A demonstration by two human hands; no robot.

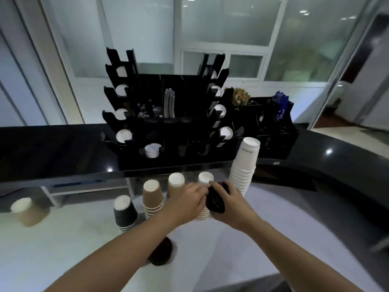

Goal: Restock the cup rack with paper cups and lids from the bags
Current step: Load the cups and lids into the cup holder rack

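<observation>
I look down from a head camera at a white desk (63,239) with a black counter (42,148) behind it. On the counter at 12 o'clock stands the black cup rack (168,123), with white cup bottoms showing in its side slots and a small stack of white lids (152,150) low in its front.

Both my hands meet near the middle of the view. My right hand (229,204) is curled around a stack of black lids (214,202), and my left hand (189,199) pinches the same stack from its 9 o'clock side. Directly behind them, partly hidden, stands a white cup stack (205,180), upside down.

At 1 o'clock from the hands rises a tall white cup stack (244,165), also upside down. At 10 o'clock are 2 brown cup stacks, one (152,199) nearer and one (176,184) further back, and at 9 o'clock a short black cup stack (125,213). Far out at 9 o'clock a single brown cup (29,212) leans on the desk. At 7 o'clock from the hands, beside my left forearm, a dark round lid pile (161,251) lies on the desk, too blurred to make out further.
</observation>
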